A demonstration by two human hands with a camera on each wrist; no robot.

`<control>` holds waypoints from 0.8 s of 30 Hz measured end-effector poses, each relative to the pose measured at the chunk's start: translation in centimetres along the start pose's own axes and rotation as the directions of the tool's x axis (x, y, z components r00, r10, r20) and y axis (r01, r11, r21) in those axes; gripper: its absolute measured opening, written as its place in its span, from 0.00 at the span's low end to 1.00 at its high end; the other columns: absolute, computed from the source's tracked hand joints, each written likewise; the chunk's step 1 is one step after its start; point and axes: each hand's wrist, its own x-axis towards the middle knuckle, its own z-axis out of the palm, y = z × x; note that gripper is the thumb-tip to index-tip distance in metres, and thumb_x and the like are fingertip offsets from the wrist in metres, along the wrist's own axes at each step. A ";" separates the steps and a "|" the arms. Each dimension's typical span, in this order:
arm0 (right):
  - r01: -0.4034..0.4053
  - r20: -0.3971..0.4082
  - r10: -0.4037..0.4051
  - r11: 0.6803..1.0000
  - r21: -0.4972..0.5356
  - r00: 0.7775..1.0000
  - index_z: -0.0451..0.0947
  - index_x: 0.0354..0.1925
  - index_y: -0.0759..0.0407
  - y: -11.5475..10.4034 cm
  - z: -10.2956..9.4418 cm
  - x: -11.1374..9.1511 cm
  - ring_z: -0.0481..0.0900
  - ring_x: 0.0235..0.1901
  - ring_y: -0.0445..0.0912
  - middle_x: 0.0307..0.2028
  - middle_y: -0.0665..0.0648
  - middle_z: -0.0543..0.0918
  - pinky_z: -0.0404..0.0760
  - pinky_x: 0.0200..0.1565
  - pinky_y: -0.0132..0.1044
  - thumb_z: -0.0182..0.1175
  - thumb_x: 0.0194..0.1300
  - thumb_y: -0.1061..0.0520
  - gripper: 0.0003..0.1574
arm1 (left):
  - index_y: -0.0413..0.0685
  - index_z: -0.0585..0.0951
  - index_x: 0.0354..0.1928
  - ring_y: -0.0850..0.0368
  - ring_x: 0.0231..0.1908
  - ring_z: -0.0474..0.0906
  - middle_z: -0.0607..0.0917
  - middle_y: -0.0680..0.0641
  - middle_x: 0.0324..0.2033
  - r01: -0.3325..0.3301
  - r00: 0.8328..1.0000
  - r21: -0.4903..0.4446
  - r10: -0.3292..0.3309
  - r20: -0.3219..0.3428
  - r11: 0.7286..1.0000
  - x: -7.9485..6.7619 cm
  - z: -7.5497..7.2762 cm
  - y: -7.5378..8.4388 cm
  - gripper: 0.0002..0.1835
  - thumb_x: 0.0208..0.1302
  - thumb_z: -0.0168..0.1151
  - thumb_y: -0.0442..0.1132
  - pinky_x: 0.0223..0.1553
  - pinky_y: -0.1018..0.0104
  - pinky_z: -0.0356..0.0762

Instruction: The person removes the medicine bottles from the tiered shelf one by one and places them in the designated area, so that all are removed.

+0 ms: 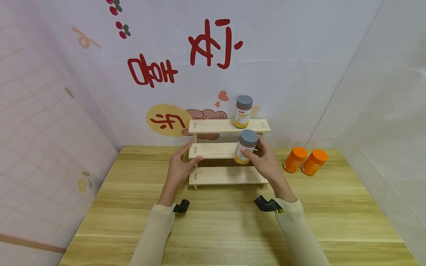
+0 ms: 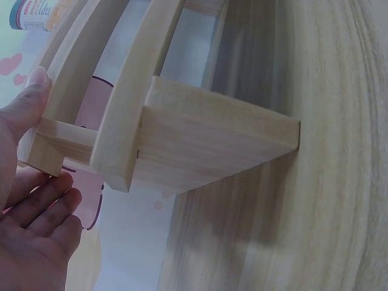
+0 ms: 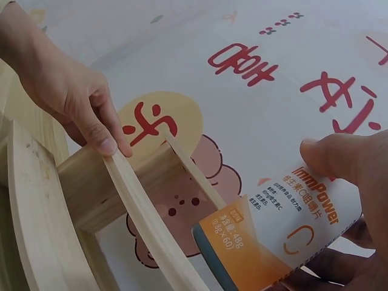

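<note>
A small three-step wooden display shelf (image 1: pixel 213 176) stands against the wall at the back of the table. My left hand (image 1: pixel 178 167) grips the left end of its middle board, thumb on the front edge and fingers round the end. In my right hand (image 1: pixel 267 162) is a supplement bottle (image 1: pixel 247 148) with a grey lid, held upright in front of the middle board's right part. Its white and orange label (image 3: pixel 291 221) faces the right wrist camera. A matching grey-lidded bottle (image 1: pixel 243 112) stands on the top board, toward the right.
Two orange bottles (image 1: pixel 295 159) stand side by side on the table right of the shelf. Behind is a wall covering (image 1: pixel 283 74) with red characters and cartoon prints. The light wood table (image 1: pixel 216 229) extends in front of the shelf.
</note>
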 end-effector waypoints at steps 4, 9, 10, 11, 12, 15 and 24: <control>-0.012 -0.017 0.012 1.000 -0.009 1.000 0.64 0.73 0.55 0.3 -1.0 -0.7 0.78 0.61 0.54 0.64 0.62 0.77 0.80 0.56 0.27 0.65 0.72 0.57 0.36 | 0.53 0.72 0.74 0.45 0.76 0.63 0.73 0.46 0.73 -0.001 1.000 -0.003 0.001 0.013 1.000 0.1 0.4 0.0 0.45 0.56 0.76 0.60 0.75 0.44 0.65; -0.026 -0.026 0.025 0.999 -0.028 0.999 0.65 0.73 0.53 0.6 -1.9 -1.4 0.79 0.61 0.53 0.63 0.61 0.78 0.81 0.54 0.26 0.67 0.71 0.53 0.38 | 0.50 0.72 0.74 0.43 0.76 0.64 0.73 0.44 0.73 -0.005 1.000 0.003 0.005 -0.007 1.000 0.0 0.5 -0.1 0.45 0.56 0.77 0.57 0.73 0.43 0.67; -0.030 -0.027 0.029 0.999 -0.031 0.999 0.65 0.74 0.54 0.7 -2.0 -1.6 0.79 0.61 0.53 0.63 0.61 0.78 0.81 0.54 0.26 0.67 0.71 0.53 0.38 | 0.50 0.72 0.74 0.43 0.75 0.64 0.73 0.44 0.73 -0.004 1.000 0.005 0.004 -0.010 1.000 0.0 0.4 -0.2 0.45 0.56 0.77 0.57 0.73 0.43 0.68; -0.029 -0.030 0.028 0.999 -0.038 0.999 0.64 0.74 0.54 0.7 -2.2 -1.7 0.78 0.61 0.53 0.64 0.61 0.78 0.80 0.57 0.25 0.66 0.71 0.53 0.39 | 0.50 0.72 0.74 0.43 0.75 0.64 0.73 0.44 0.72 -0.002 1.000 0.000 0.002 -0.009 1.000 -0.1 0.4 -0.2 0.45 0.56 0.77 0.57 0.73 0.43 0.68; -0.031 -0.036 0.029 0.998 -0.046 0.999 0.64 0.74 0.55 0.8 -2.4 -1.8 0.78 0.62 0.53 0.64 0.61 0.78 0.79 0.57 0.24 0.66 0.71 0.52 0.39 | 0.49 0.73 0.73 0.44 0.75 0.64 0.73 0.44 0.72 -0.001 1.000 -0.003 0.001 -0.007 1.000 -0.1 0.4 -0.1 0.45 0.57 0.77 0.57 0.74 0.44 0.67; -0.039 -0.058 0.035 0.997 -0.067 0.998 0.64 0.74 0.56 1.1 -3.1 -2.2 0.78 0.61 0.48 0.64 0.61 0.78 0.78 0.57 0.22 0.66 0.72 0.52 0.38 | 0.51 0.72 0.74 0.45 0.76 0.63 0.73 0.44 0.73 0.005 1.000 -0.013 -0.005 0.005 1.000 -0.1 0.4 -0.2 0.45 0.57 0.76 0.58 0.75 0.45 0.66; -0.063 -0.106 0.054 0.995 -0.083 0.993 0.67 0.72 0.55 1.7 -4.7 -3.2 0.79 0.56 0.38 0.61 0.57 0.78 0.78 0.56 0.20 0.65 0.73 0.51 0.35 | 0.56 0.72 0.74 0.46 0.76 0.63 0.73 0.46 0.72 -0.003 1.000 -0.012 0.003 -0.003 1.000 0.1 0.1 -0.3 0.44 0.57 0.76 0.60 0.74 0.44 0.67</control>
